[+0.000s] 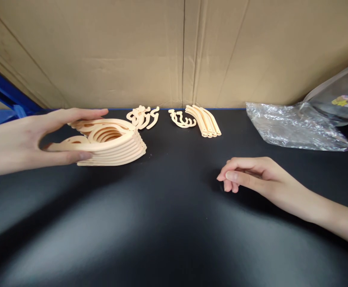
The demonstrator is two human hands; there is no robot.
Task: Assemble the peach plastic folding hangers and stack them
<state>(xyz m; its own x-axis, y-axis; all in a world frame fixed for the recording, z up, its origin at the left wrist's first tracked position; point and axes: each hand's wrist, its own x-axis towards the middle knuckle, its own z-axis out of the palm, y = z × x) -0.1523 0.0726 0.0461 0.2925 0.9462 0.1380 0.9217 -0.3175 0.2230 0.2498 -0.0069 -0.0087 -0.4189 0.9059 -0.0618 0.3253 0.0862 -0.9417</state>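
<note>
On the left, my left hand (63,137) spans a stack of cream plastic pieces (117,149), thumb at the near side and fingers along the far side. Each piece is curved, with a large rounded opening through it. The hand is closed around the upper piece at the stack's left end; how many pieces it grips is hidden. My right hand (240,174) hovers low over the black table (174,223), right of the middle. Its fingers are curled, the thumb lies against them, and nothing shows between them.
Behind the stack lie small cream hooks (144,117) in a cluster, with more small hooks (181,119) further right. Several cream curved arms (204,121) are piled beside those. A clear plastic bag (296,123) lies at the right. Cardboard (132,52) walls the back.
</note>
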